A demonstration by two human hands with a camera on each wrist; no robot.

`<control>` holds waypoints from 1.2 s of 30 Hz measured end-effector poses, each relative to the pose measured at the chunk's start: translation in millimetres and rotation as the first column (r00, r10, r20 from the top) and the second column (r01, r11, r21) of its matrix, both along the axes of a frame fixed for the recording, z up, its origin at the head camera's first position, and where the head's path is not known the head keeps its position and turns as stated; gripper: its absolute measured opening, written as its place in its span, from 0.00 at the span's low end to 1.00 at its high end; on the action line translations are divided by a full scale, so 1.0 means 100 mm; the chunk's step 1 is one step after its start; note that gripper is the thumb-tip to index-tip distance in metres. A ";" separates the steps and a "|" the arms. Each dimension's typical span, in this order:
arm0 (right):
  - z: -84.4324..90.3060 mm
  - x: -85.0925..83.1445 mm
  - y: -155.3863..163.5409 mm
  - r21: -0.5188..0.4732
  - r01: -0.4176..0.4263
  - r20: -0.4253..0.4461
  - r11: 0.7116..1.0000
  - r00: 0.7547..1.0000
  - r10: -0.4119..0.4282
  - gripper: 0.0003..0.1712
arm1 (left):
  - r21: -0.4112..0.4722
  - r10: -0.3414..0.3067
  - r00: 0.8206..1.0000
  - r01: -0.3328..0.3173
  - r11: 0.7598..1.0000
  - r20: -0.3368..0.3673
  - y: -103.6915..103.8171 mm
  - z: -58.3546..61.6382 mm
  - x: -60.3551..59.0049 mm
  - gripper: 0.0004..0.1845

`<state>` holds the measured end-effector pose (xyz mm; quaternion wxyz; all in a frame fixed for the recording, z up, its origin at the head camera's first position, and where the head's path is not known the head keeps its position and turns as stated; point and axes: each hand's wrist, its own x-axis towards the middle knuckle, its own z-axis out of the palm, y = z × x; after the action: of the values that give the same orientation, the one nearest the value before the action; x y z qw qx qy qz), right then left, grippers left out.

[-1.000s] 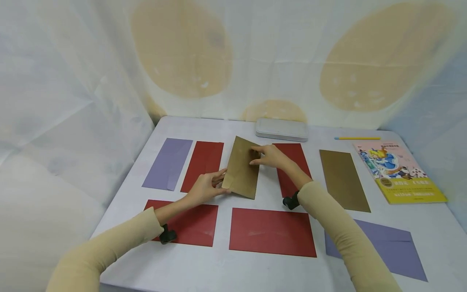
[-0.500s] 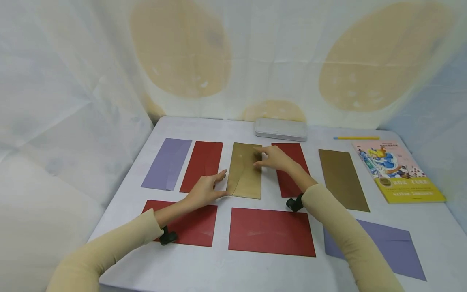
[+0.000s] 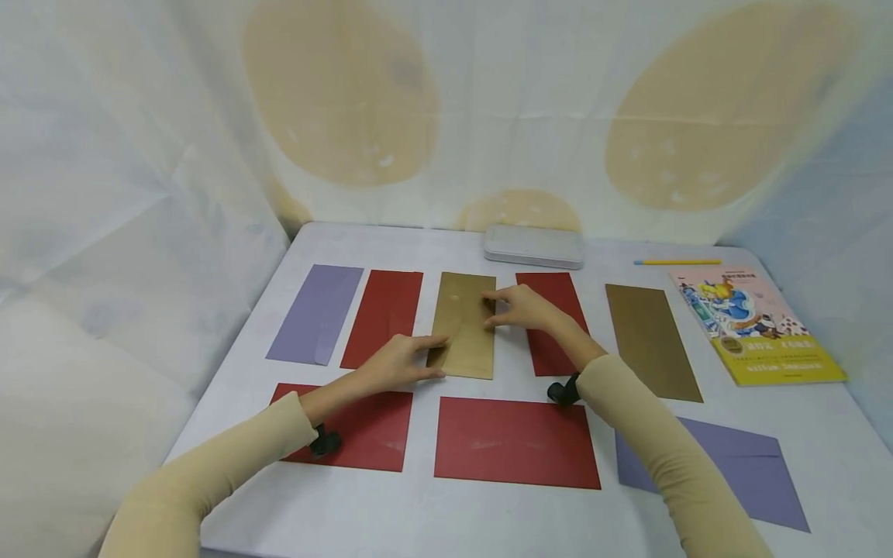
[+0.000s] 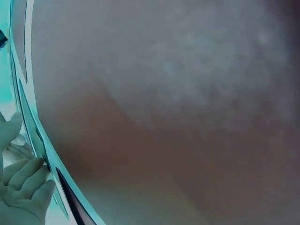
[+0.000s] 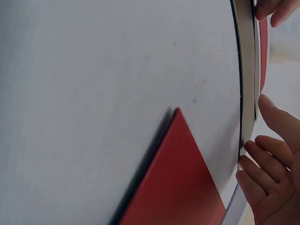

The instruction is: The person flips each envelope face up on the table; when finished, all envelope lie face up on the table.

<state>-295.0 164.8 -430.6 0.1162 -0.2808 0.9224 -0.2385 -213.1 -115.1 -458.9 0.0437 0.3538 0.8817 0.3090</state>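
Observation:
A gold envelope (image 3: 463,341) lies flat at the middle of the table, its flap side facing up. My left hand (image 3: 398,363) touches its lower left part, fingers stretched over the paper and thumb by the bottom edge. At its upper right edge rests my right hand (image 3: 526,306), index finger and thumb apart on the paper. The right wrist view has the envelope's edge as a thin strip (image 5: 248,61), with my right hand's relaxed fingers (image 5: 267,164) against it. In the left wrist view, my left hand (image 4: 26,192) shows at the lower left corner; most of that frame is blurred.
Red envelopes (image 3: 516,443) lie around the gold one, with a purple envelope (image 3: 317,314) at far left and another (image 3: 739,469) at right. Another gold envelope (image 3: 653,341), a picture book (image 3: 760,325) and a pencil (image 3: 677,262) lie right. A grey tin case (image 3: 533,246) stands behind.
The gold envelope was tilted up between both hands with its plain side showing; it now lies flat, flap side up. The left fingers have since moved onto its lower left part.

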 end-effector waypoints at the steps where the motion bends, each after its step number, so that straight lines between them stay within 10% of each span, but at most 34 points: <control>1: -0.01 0.00 -0.01 0.002 0.001 0.002 1.000 1.000 -0.001 0.38 | -0.005 0.006 1.000 -0.006 1.000 -0.003 -0.01 0.00 0.00 0.33; 18: 0.02 -0.03 0.22 -0.015 0.034 -0.061 0.999 0.998 -0.034 0.36 | 0.058 -0.045 0.998 0.047 0.997 -0.044 0.10 0.03 -0.01 0.33; 36: 0.06 -0.08 0.89 -0.024 0.202 0.005 0.979 0.979 -0.202 0.38 | -0.006 -0.192 0.971 0.193 0.981 -0.141 0.88 0.04 -0.06 0.37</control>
<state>-302.6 253.7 -424.6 0.0891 -0.1868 0.9430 -0.2606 -219.4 -27.4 -454.6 0.0096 0.4586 0.8431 0.2808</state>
